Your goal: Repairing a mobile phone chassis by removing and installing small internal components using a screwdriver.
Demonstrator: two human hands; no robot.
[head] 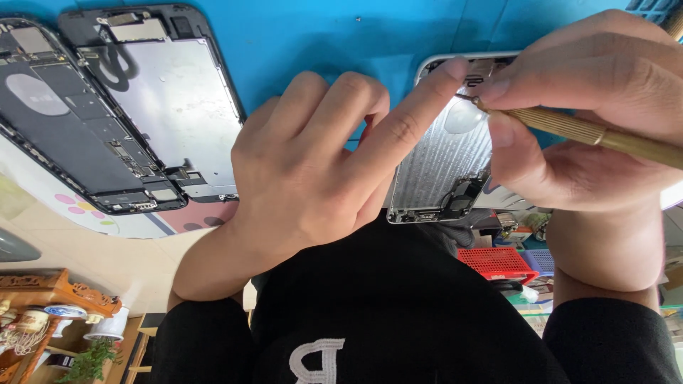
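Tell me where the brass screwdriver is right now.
In the head view the brass screwdriver is on the right, pinched in the right hand, tip at the open phone housing beside the left hand's index finger.

Single head-worn view, looking steeply down, close over the hands, blue mat (pixel 370 35) at top, wearer's black clothing (pixel 384 313) at bottom

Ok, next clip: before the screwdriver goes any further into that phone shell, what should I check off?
1. Left hand steadying the phone shell, forefinger along its top edge: ok.
2. Right hand gripping the brass screwdriver: ok.
3. Tip seated in a screw: cannot tell, fingers hide it.
4. Shell fully on the blue mat: not ok, its near end overhangs the edge.
5. Opened phone at left kept apart from both hands: ok.
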